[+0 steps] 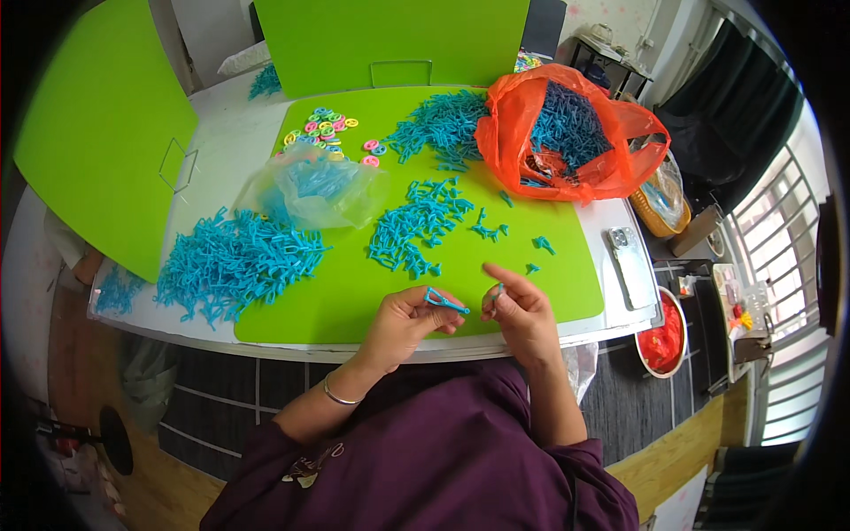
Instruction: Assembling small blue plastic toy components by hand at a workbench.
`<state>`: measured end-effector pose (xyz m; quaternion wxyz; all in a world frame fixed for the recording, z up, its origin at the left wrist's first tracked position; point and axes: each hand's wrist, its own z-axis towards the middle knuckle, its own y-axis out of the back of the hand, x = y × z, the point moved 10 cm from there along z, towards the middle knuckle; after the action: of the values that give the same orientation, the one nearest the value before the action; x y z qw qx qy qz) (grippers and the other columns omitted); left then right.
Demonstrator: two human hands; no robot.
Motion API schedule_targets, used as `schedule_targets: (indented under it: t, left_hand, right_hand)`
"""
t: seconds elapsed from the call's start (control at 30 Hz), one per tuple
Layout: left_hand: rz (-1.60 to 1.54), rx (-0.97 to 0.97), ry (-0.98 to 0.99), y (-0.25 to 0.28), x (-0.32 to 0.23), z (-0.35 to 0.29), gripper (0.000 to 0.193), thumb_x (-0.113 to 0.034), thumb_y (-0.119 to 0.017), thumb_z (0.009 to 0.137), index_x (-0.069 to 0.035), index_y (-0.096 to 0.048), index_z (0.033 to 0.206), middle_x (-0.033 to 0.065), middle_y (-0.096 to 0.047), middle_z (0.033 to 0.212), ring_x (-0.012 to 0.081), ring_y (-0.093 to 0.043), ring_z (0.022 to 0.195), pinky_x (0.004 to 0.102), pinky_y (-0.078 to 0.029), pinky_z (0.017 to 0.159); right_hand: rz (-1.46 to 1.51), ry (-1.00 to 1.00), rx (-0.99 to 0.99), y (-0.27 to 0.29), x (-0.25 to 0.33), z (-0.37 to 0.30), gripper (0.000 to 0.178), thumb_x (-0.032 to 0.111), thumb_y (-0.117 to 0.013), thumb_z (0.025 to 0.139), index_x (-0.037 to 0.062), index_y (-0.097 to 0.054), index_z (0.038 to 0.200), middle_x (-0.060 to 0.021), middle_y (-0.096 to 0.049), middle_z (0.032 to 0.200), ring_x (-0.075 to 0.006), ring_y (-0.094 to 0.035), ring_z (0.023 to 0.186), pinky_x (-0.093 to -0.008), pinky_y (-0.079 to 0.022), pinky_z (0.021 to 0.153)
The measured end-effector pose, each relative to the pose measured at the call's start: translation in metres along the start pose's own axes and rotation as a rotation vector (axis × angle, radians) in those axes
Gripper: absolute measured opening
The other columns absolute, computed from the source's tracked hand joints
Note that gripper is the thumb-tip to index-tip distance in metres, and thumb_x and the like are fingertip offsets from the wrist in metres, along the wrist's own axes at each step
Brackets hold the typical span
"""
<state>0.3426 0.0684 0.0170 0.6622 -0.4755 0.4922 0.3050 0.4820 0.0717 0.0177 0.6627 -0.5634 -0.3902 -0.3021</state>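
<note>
My left hand (pixel 400 329) is closed on a blue plastic clip (pixel 444 302), a slim piece with an open loop at one end, held just above the near edge of the green mat (pixel 336 329). To its right, my right hand (pixel 526 324) pinches a small blue plastic piece (pixel 499 289) between thumb and a finger, with the index finger stretched out. Most of that piece is hidden by the fingers. Beyond my hands lies a loose heap of small blue plastic pieces (pixel 416 226). A bigger heap of blue clip-like pieces (pixel 239 265) spreads to the left.
Behind are a translucent plastic bag (pixel 341 190), pastel rings (pixel 326 124) and an orange-red bag (pixel 509 115) with dark blue pieces. A phone (pixel 630 265) lies at the right table edge. Green boards (pixel 398 40) stand at the back and left. A basin (pixel 664 341) sits below, right.
</note>
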Motion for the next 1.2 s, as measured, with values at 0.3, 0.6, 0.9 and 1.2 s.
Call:
schedule_targets:
  t: [0.3,0.6,0.9,1.2]
  left_hand:
    - [-0.051,-0.005,0.052,0.0,0.007,0.004,0.011,-0.003,-0.062,0.084,0.0,-0.061,0.094,0.0069,-0.065,0.086,0.0123,-0.062,0.071,0.0236,-0.05,0.064]
    - [0.005,-0.009,-0.009,0.003,0.006,0.003,0.009,-0.002,-0.061,0.084,0.002,-0.061,0.093,0.0065,-0.065,0.081,0.0109,-0.061,0.07,0.0228,-0.05,0.064]
    - [0.311,-0.049,-0.089,-0.003,-0.012,-0.004,0.006,-0.001,-0.063,0.083,0.002,-0.061,0.088,0.0045,-0.063,0.074,0.008,-0.058,0.066,0.0212,-0.049,0.062]
    - [0.388,0.037,0.127,-0.005,-0.022,-0.003,0.003,-0.001,-0.063,0.082,0.002,-0.062,0.082,0.0046,-0.063,0.071,0.0081,-0.059,0.061,0.0211,-0.049,0.057]
  right_hand:
    - [0.201,-0.19,0.082,-0.017,-0.025,-0.001,0.018,0.012,-0.058,0.087,0.0006,-0.062,0.1,-0.0064,-0.063,0.082,-0.0142,-0.059,0.072,-0.0273,-0.048,0.064]
    - [0.003,-0.19,0.014,-0.009,-0.021,-0.002,0.014,0.01,-0.061,0.085,-0.0002,-0.064,0.094,-0.0059,-0.064,0.083,-0.0123,-0.059,0.073,-0.0264,-0.048,0.062]
    - [-0.293,-0.111,0.086,-0.011,-0.01,-0.001,0.009,0.009,-0.067,0.081,0.0016,-0.066,0.085,-0.0041,-0.065,0.084,-0.0093,-0.056,0.076,-0.0229,-0.044,0.071]
    - [-0.217,-0.227,0.103,-0.013,-0.022,-0.008,0.009,0.009,-0.067,0.081,0.0014,-0.066,0.085,-0.0026,-0.064,0.081,-0.0072,-0.054,0.071,-0.0209,-0.042,0.067]
